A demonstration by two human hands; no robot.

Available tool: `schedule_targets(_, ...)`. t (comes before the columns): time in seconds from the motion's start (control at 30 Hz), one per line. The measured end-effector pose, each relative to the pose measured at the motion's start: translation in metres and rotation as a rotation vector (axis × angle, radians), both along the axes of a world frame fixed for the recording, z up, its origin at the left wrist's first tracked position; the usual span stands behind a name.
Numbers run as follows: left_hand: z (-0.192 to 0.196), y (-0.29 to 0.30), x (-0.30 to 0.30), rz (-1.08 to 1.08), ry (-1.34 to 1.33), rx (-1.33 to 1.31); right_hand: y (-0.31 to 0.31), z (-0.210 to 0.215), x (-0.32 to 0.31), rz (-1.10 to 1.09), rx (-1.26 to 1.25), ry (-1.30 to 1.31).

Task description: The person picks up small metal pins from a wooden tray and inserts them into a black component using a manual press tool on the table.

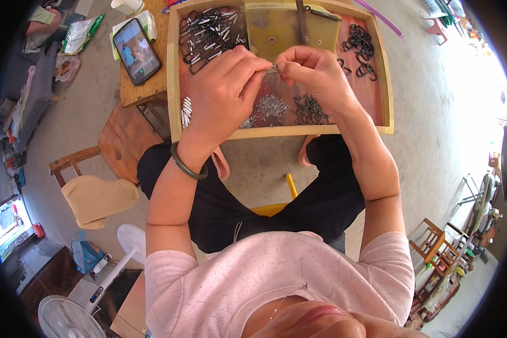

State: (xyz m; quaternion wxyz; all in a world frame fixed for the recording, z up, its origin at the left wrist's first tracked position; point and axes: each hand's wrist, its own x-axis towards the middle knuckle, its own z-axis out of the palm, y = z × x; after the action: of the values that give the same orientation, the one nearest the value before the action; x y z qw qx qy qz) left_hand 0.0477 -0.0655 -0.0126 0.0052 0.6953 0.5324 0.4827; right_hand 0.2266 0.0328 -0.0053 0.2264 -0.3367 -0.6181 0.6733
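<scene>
Both hands meet over a shallow wooden tray [281, 133]. My left hand [225, 84] is closed in a pinch, with a bangle on its wrist. My right hand [316, 73] pinches close beside it, fingertips almost touching. A small metallic bit [273, 69] shows between them, too small to name. Beneath the hands lie a pile of small silver pins [272, 106] and a pile of dark small parts [310, 110]. Black loops with silver tubes [214, 34] fill the tray's far left; black metal clips [359, 42] lie at the right. White-silver cylinders [186, 111] sit at the near left.
A yellowish block [267, 31] with a metal bar [302, 22] stands at the tray's far middle. On a wooden table [146, 93] at left lies a lit phone [137, 52], near a white cup [128, 6]. A fan [67, 318] stands lower left, a wooden chair [431, 242] at right.
</scene>
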Motion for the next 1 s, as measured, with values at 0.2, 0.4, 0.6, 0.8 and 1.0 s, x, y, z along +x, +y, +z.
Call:
schedule_targets(0.2,-0.004,0.0,0.001,0.016,-0.081,-0.078,0.0,0.006,0.001,0.013,0.025,-0.076)
schedule_targets(0.4,-0.009,-0.001,0.005,-0.043,-0.177,-0.198,-0.004,0.008,0.001,0.024,0.028,-0.07)
schedule_targets(0.6,-0.006,0.0,0.004,-0.005,-0.377,-0.314,-0.004,0.011,0.003,-0.051,0.317,-0.056)
schedule_targets(0.8,-0.008,0.002,-0.003,-0.02,-0.491,-0.468,-0.006,0.007,-0.004,-0.076,1.106,-0.001)
schedule_targets(1.0,-0.007,0.003,-0.005,-0.11,-0.644,-0.436,-0.002,0.012,-0.01,-0.044,1.229,-0.033)
